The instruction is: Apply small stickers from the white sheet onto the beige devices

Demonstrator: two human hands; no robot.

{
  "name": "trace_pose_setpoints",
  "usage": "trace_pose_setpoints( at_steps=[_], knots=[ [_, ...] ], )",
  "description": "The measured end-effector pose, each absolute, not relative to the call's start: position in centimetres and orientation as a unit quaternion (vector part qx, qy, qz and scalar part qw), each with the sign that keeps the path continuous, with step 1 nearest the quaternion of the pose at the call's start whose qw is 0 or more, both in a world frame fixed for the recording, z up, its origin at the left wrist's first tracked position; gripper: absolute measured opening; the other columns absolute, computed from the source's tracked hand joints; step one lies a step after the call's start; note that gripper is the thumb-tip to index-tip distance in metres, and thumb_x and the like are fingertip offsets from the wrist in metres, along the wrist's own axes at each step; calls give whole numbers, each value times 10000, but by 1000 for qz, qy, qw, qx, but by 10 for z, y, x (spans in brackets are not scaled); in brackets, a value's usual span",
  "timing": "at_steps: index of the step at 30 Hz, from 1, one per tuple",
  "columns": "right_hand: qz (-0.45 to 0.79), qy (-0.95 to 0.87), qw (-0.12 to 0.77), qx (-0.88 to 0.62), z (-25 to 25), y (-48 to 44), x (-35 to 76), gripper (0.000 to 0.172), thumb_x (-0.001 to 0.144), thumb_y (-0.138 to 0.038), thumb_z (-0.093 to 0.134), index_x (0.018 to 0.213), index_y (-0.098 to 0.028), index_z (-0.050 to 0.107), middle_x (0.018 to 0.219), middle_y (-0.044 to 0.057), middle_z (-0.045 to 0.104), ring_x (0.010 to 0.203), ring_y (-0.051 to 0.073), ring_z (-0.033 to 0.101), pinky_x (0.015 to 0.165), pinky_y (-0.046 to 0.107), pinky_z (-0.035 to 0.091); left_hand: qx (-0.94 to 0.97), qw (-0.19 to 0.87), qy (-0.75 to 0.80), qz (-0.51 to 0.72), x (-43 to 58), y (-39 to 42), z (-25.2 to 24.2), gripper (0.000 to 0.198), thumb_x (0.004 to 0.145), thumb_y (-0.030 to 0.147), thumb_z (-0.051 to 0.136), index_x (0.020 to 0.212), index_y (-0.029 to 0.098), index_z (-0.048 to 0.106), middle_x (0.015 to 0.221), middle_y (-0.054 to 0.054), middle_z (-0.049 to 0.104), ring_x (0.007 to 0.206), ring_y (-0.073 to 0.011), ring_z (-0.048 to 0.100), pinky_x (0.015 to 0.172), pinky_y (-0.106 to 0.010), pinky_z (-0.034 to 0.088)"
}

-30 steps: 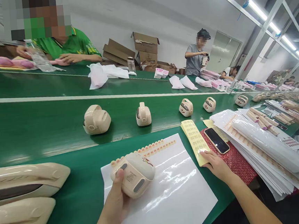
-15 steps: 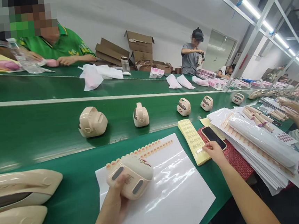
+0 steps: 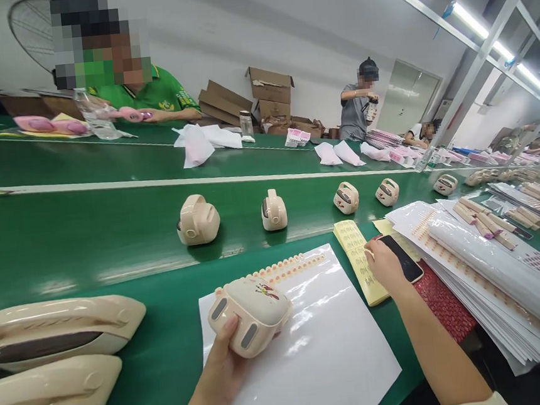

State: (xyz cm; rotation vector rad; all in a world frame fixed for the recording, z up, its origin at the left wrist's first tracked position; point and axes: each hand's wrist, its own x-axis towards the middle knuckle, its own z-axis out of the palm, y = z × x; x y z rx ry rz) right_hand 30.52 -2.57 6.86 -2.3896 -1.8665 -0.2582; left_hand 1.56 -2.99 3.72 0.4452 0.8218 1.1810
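In my left hand (image 3: 228, 360) is a rounded cream plastic casing (image 3: 249, 318), tilted, with two grey pads on its underside and a red-and-dark print on its pale side. My thumb presses on the base between the pads. Beneath it lies a glossy white sheet (image 3: 325, 349) with rows of small orange-pink stickers (image 3: 299, 267) along its far edge. My right hand (image 3: 385, 265) pinches a small pale sticker at its fingertips, over the right edge of a yellow label stack (image 3: 355, 252). A black-screened phone (image 3: 403, 259) lies just beyond that hand.
Several handled cream casings (image 3: 198, 221) stand along the green belt (image 3: 88, 237). Two long cream pieces (image 3: 68, 327) lie at the left. Stacked sticker sheets (image 3: 490, 296) and a red patterned cloth (image 3: 442, 301) are at the right. Co-workers sit or stand across the belt.
The view has swung left, so things appear farther right. My left hand has turned the casing so its printed side shows more. My right fingers have lifted from the label stack's lower part.
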Motion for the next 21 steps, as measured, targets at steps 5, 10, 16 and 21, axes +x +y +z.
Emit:
trace_pose_setpoints(
  at_steps=[5, 10, 16, 21],
  knots=[
    [-70, -634, -26, -770, 67, 0, 326, 269, 860, -91, 359, 995, -143, 586, 972, 116, 614, 881, 192, 575, 676, 252, 415, 213, 735, 398, 507, 19, -31, 30, 621, 610, 420, 703, 1185, 250, 543, 988, -51, 703, 1020, -332, 589, 789, -437, 533],
    [-54, -695, -80, -713, 64, 17, 328, 247, 775, 7, 435, 869, -133, 616, 928, 120, 624, 908, 199, 562, 650, 235, 395, 193, 728, 416, 511, 22, -31, 23, 795, 587, 406, 714, 1306, 247, 411, 1048, -56, 689, 1031, -334, 585, 817, -412, 520],
    [-57, -716, -64, -693, 74, 29, 337, 196, 792, -37, 449, 826, -132, 617, 912, 135, 617, 896, 223, 546, 642, 259, 390, 180, 737, 396, 517, 20, -30, 22, 840, 608, 377, 715, 1351, 272, 338, 986, -28, 713, 896, -293, 647, 739, -378, 544],
    [-61, -700, 12, -712, 79, 35, 328, 261, 828, -53, 369, 848, -125, 619, 931, 173, 595, 938, 261, 520, 737, 325, 390, 189, 747, 353, 531, 21, -30, 28, 745, 635, 369, 703, 1311, 243, 416, 977, -52, 715, 843, -285, 655, 617, -353, 563]
  ],
)
